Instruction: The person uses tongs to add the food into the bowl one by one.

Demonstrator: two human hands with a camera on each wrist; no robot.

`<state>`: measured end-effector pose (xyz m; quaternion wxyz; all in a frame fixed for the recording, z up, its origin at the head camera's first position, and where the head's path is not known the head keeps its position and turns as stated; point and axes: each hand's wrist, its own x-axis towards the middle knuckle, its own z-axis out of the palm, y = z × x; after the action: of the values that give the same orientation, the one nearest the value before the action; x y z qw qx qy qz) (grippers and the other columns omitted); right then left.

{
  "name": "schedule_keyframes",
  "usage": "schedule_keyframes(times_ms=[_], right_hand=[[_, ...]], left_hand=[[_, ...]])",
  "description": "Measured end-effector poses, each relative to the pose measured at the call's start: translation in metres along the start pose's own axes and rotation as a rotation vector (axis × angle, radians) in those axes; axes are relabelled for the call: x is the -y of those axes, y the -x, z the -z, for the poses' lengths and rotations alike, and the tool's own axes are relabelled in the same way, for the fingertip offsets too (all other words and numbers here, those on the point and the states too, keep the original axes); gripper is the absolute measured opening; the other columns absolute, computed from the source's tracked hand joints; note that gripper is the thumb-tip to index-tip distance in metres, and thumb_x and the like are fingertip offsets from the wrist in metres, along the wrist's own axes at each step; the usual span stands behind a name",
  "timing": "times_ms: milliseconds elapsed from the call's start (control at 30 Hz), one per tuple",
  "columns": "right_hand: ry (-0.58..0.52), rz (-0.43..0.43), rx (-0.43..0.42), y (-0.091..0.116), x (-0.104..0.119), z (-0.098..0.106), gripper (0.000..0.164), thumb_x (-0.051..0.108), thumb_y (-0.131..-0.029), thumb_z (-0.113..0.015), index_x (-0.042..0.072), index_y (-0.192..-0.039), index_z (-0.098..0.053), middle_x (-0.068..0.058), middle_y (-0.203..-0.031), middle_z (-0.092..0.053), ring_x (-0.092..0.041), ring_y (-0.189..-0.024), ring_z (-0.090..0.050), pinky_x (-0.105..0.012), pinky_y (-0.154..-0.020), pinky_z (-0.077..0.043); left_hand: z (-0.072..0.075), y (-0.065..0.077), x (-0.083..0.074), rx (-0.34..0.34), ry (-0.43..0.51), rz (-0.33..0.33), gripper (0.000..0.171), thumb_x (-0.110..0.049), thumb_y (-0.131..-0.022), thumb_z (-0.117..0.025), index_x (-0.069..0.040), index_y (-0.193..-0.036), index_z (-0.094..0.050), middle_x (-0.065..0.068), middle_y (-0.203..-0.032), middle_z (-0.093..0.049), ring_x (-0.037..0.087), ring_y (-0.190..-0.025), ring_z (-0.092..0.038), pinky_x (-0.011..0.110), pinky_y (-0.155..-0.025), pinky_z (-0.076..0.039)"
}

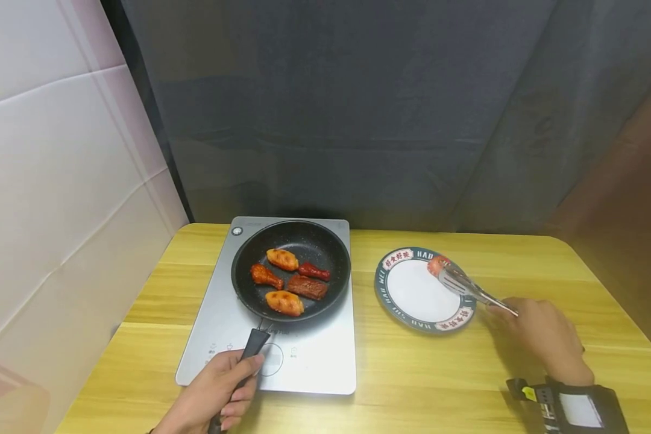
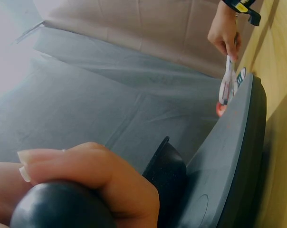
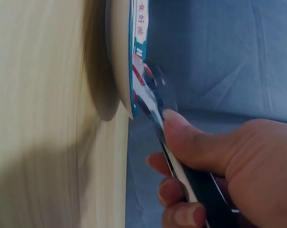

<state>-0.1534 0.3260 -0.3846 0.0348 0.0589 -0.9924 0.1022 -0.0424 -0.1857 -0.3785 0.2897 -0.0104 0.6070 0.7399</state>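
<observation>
My left hand [image 1: 214, 389] grips the black handle [image 1: 256, 342] of a frying pan [image 1: 325, 304]. In the pan lie two golden chicken wings [image 1: 283, 259], an orange-brown drumstick [image 1: 266, 276], a smaller dark red drumstick [image 1: 313, 271] and a brown slab of meat [image 1: 307, 287]. My right hand [image 1: 539, 334] holds metal tongs [image 1: 466, 287], thumb on one side and fingers on the other. Their tips are at a reddish piece of food [image 1: 437, 264] by the far right rim of a plate [image 1: 393, 304]. The tongs partly hide that piece; its kind cannot be told.
Under the pan is a silver induction cooker [image 1: 325, 367] with a touch panel at its front. It stands on a wooden table [image 1: 412, 386], left of the plate. Dark grey cloth [image 1: 325, 120] hangs behind the table, with a pale panel [image 1: 59, 181] on the left.
</observation>
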Motion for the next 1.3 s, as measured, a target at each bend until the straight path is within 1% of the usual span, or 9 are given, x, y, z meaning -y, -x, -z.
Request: schedule_keyframes(times_ms=[167,300,467,600,733,833,933,1133,1300], right_hand=[[0.009,-0.012,-0.041,0.0,0.003,-0.002,0.041,0.043,-0.096,-0.055,0.004,-0.098,-0.07,-0.008,-0.065,-0.051,-0.026,-0.056,-0.047,-0.039,-0.04,-0.035],[0.026,0.016,-0.091,0.0,0.004,-0.004,0.036,0.036,-0.095,-0.059,0.002,-0.095,-0.07,-0.006,-0.062,-0.047,-0.024,-0.053,-0.042,-0.035,-0.038,-0.031],[0.073,0.118,-0.149,-0.001,0.011,0.0,0.03,0.031,-0.095,-0.06,0.003,-0.097,-0.071,-0.001,-0.058,-0.044,-0.02,-0.051,-0.039,-0.031,-0.038,-0.028],[0.069,0.17,-0.185,-0.005,0.028,0.009,0.029,0.03,-0.094,-0.062,0.003,-0.1,-0.072,0.002,-0.058,-0.048,-0.018,-0.051,-0.041,-0.033,-0.04,-0.033],[0.049,0.215,-0.24,-0.011,0.05,0.017,0.03,0.029,-0.091,-0.067,0.002,-0.102,-0.073,0.002,-0.058,-0.049,-0.017,-0.051,-0.041,-0.032,-0.041,-0.033],[0.039,0.315,-0.34,-0.018,0.065,0.02,0.024,0.022,-0.084,-0.074,0.001,-0.094,-0.074,0.005,-0.054,-0.045,-0.015,-0.049,-0.038,-0.029,-0.041,-0.03],[0.033,0.406,-0.418,-0.024,0.076,0.022,0.019,0.018,-0.079,-0.077,0.002,-0.089,-0.075,0.005,-0.052,-0.042,-0.013,-0.046,-0.036,-0.028,-0.04,-0.027],[0.016,0.464,-0.444,-0.035,0.1,0.03,0.022,0.02,-0.078,-0.077,0.0,-0.088,-0.075,0.004,-0.05,-0.043,-0.014,-0.045,-0.036,-0.03,-0.039,-0.031],[-0.004,0.515,-0.431,-0.044,0.122,0.035,0.016,0.02,-0.079,-0.076,0.005,-0.077,-0.072,0.008,-0.048,-0.033,-0.012,-0.044,-0.032,-0.03,-0.041,-0.03]], left_hand=[[0.001,0.0,0.001,0.007,0.0,-0.002,0.032,-0.029,-0.1,-0.051,-0.005,-0.082,-0.04,-0.005,-0.058,-0.035,0.005,-0.041,-0.031,0.019,-0.036,-0.031],[0.002,0.0,0.002,0.018,0.003,-0.004,0.033,-0.03,-0.1,-0.051,-0.005,-0.081,-0.041,-0.005,-0.059,-0.035,0.005,-0.041,-0.032,0.02,-0.036,-0.031],[0.003,0.002,0.003,0.022,-0.001,-0.01,0.033,-0.03,-0.1,-0.051,-0.006,-0.08,-0.041,-0.005,-0.059,-0.035,0.005,-0.041,-0.032,0.02,-0.036,-0.031],[0.003,0.002,0.003,0.028,-0.003,-0.018,0.032,-0.029,-0.1,-0.05,-0.006,-0.08,-0.04,-0.004,-0.058,-0.035,0.005,-0.041,-0.032,0.02,-0.036,-0.031],[0.003,0.001,0.003,0.034,-0.005,-0.023,0.032,-0.028,-0.101,-0.05,-0.006,-0.08,-0.041,-0.004,-0.058,-0.035,0.006,-0.04,-0.032,0.021,-0.036,-0.031],[0.004,0.001,0.003,0.034,-0.009,-0.022,0.032,-0.028,-0.101,-0.05,-0.006,-0.079,-0.041,-0.004,-0.058,-0.035,0.005,-0.04,-0.032,0.021,-0.036,-0.031],[0.003,0.001,0.004,0.034,-0.008,-0.021,0.032,-0.028,-0.101,-0.049,-0.006,-0.08,-0.041,-0.005,-0.058,-0.035,0.005,-0.04,-0.032,0.02,-0.035,-0.031],[0.003,0.001,0.002,0.037,-0.002,-0.032,0.031,-0.026,-0.101,-0.048,-0.006,-0.08,-0.041,-0.005,-0.058,-0.036,0.005,-0.041,-0.032,0.02,-0.035,-0.031],[0.001,0.0,0.001,0.02,0.002,-0.02,0.031,-0.027,-0.101,-0.049,-0.005,-0.081,-0.041,-0.005,-0.058,-0.036,0.005,-0.041,-0.032,0.02,-0.035,-0.031]])
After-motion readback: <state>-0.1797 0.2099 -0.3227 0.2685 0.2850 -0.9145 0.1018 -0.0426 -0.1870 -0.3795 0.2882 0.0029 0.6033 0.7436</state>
